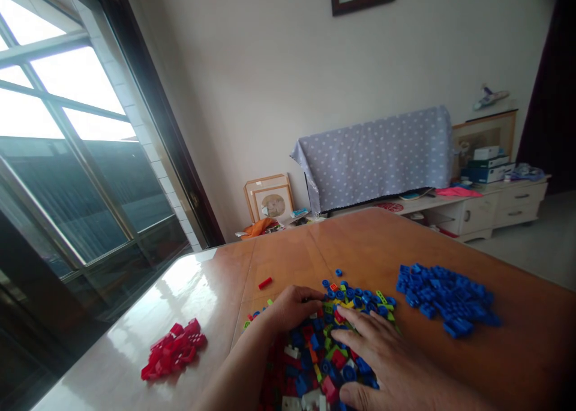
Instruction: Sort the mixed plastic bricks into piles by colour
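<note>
A mixed pile of small plastic building bricks (315, 357) in blue, red, green, white and orange lies on the wooden table in front of me. At its far left side, my left hand (292, 308) bends down into the bricks. Its thumb and index finger come close together at the tips; what is between them is hidden. Over the right side of the pile rests my right hand (382, 345), fingers spread and palm down, touching the bricks. No brick shows in its grasp.
Blue bricks (443, 297) form a separate heap on the right, red bricks (174, 350) another on the left. One long red brick (265, 283) lies beyond my left hand. The wooden table (360, 237) ends before a low white cabinet (481, 213). A window (90, 129) stands left.
</note>
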